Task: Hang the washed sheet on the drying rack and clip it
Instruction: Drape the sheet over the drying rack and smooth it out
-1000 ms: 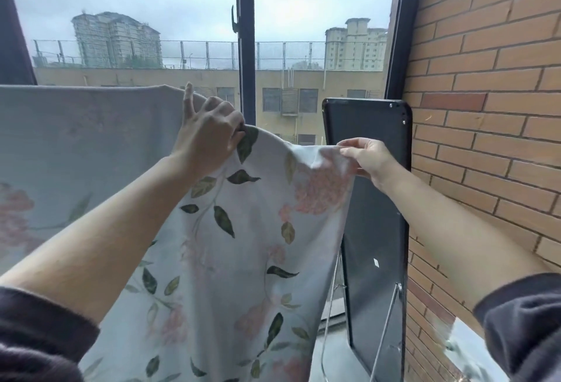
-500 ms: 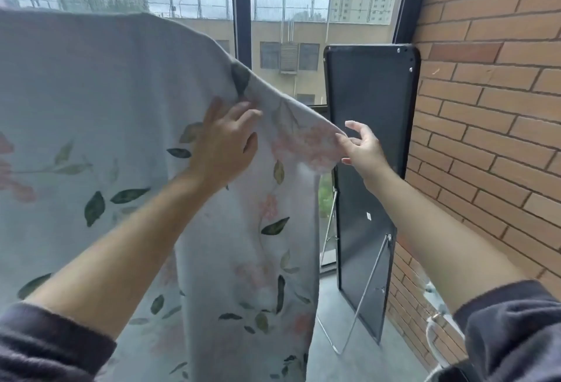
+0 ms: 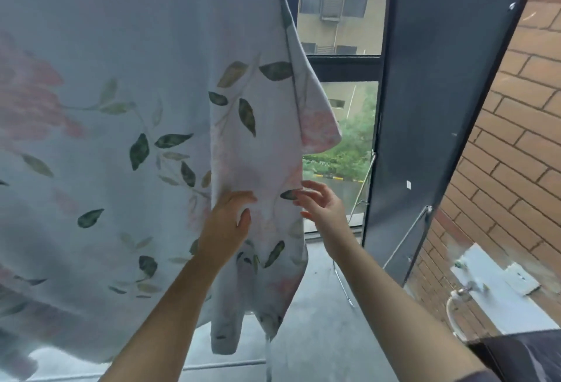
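The washed sheet (image 3: 145, 151), pale blue with green leaves and pink flowers, hangs from above and fills the left and middle of the head view; what it hangs over is hidden by the cloth. My left hand (image 3: 226, 223) lies flat against the sheet near its right side, fingers straight. My right hand (image 3: 321, 205) is at the sheet's right edge with fingers spread and relaxed, fingertips at or just off the cloth. A thin metal leg of the rack (image 3: 268, 360) shows below the sheet's lower corner. No clip is in view.
A tall dark panel (image 3: 437, 114) on a thin metal stand leans against the brick wall (image 3: 522, 144) on the right. A dark-framed window (image 3: 343, 65) is behind the sheet. A white fixture with a tap (image 3: 485, 284) sits low on the wall.
Both hands have let go of the sheet's top edge and moved down its hanging side. The view has tilted downward, so the sheet now hangs free from above.
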`<state>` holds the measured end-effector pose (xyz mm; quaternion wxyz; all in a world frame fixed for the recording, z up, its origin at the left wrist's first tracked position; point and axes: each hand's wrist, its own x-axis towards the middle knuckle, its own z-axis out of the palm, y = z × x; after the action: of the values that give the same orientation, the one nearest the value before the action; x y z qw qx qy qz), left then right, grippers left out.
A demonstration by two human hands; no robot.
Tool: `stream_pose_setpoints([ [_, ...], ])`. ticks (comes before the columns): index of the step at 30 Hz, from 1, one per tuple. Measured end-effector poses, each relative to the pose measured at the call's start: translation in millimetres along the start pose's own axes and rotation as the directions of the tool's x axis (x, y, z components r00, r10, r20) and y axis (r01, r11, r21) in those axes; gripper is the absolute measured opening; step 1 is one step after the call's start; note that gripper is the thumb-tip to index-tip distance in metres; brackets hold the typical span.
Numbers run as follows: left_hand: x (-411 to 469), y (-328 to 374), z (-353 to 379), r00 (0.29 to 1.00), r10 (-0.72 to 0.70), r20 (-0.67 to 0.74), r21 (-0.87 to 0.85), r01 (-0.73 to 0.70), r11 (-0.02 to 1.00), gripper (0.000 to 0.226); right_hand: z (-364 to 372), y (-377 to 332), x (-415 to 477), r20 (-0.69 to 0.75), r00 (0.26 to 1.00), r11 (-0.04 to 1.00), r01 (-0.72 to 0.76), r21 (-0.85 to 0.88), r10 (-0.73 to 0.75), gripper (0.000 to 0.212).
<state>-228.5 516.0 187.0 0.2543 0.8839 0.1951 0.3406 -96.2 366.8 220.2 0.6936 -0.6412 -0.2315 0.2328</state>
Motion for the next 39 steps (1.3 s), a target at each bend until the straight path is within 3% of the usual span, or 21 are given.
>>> stream_pose_setpoints([
  [5, -49.2, -27.5, -18.1, 0.970, -0.238, -0.056, -0.107, 0.232, 0.967, 0.021, 52.1, 30.2, -23.0, -0.014, 0.999, 0.998, -0.035, 0.061, 0.036, 0.021],
  [10, -86.3, -54.3, -58.6, 0.940, -0.330, -0.085, -0.155, 0.314, 0.937, 0.021, 111.3, 40.7, -42.4, 0.027, 0.993, 0.993, -0.115, 0.022, 0.115, 0.017],
  [17, -130.1, -102.7, -146.5, 0.888, -0.440, -0.135, -0.252, 0.398, 0.882, 0.041, 216.4, 35.7, -73.9, 0.062, 0.991, 0.989, -0.127, 0.076, 0.122, 0.020],
  [26, -143.7, -161.2, -254.0, 0.866, -0.461, -0.195, -0.336, 0.383, 0.861, 0.041, 334.2, 14.3, -99.8, 0.097, 0.992, 0.981, -0.095, 0.170, 0.080, 0.023],
  [39, -107.1, -233.7, -325.0, 0.854, -0.468, -0.225, -0.274, 0.406, 0.872, 0.038, 447.8, 22.3, -45.8, 0.267, 0.964, 0.996, -0.024, 0.091, -0.001, 0.021],
])
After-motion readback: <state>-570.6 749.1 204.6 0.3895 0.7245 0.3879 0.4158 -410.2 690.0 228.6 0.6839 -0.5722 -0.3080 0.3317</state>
